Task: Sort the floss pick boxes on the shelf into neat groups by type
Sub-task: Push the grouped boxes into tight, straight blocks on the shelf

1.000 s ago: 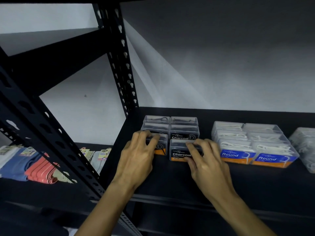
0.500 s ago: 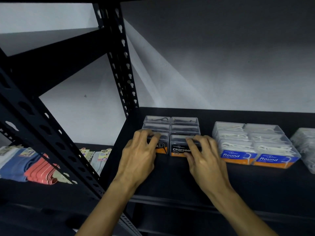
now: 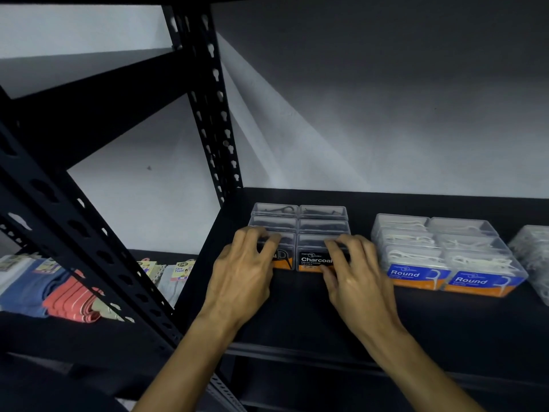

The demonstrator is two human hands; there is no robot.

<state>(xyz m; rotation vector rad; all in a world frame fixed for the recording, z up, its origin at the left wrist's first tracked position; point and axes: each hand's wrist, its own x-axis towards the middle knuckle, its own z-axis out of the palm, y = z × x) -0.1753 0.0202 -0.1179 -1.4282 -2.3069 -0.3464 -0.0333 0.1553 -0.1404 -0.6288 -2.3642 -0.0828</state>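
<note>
left hand (image 3: 243,272) fingers curled over front-left Charcoal box (image 3: 281,256) | right hand (image 3: 353,278) pinches front-right Charcoal box (image 3: 312,260), centre frame on shelf (image 3: 297,316) | risk: uneven push skews rear rows (image 3: 322,226), or shoves block into Round boxes (image 3: 445,257) at right

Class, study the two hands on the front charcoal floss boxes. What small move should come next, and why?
Probably lift both hands away. The left hand grips the left charcoal box and the right hand the right charcoal box; both already sit flush with the rows behind, apart from the round boxes. That group looks finished.
</note>
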